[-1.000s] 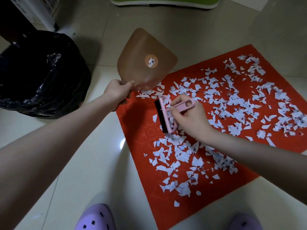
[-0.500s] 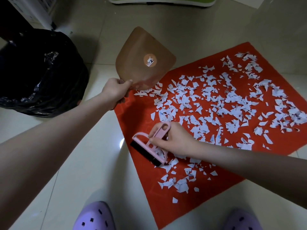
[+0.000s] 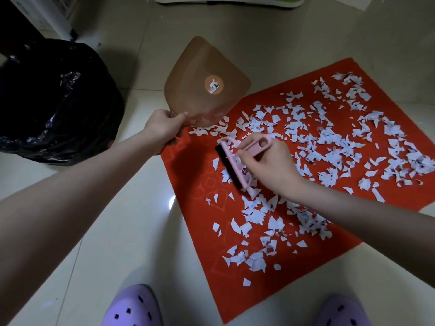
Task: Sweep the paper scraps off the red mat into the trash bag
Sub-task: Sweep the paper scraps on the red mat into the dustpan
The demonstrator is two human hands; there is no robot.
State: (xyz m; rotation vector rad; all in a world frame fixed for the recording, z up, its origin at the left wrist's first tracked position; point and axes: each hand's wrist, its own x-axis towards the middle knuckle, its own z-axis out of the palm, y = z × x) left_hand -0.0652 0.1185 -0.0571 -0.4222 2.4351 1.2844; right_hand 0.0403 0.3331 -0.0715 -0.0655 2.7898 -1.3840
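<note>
A red mat (image 3: 193, 175) lies on the tiled floor, strewn with several white paper scraps (image 3: 313, 147). My right hand (image 3: 273, 168) grips a small pink brush (image 3: 233, 165) whose black bristles rest on the mat near its left edge. My left hand (image 3: 164, 127) holds a brown dustpan (image 3: 204, 83) tilted up, its underside facing me, its lower lip at the mat's far left corner. The black trash bag (image 3: 54, 102) stands open on the floor to the left.
My two purple clogs (image 3: 131, 307) show at the bottom edge, close to the mat's near corner. A white frame (image 3: 49, 15) stands behind the bag, and a green-edged object (image 3: 226, 0) lies at the top. Pale floor tiles surround the mat.
My right hand swept the brush toward me along the mat's left side, then carried it back up to the middle. The dustpan has stayed where it was.
</note>
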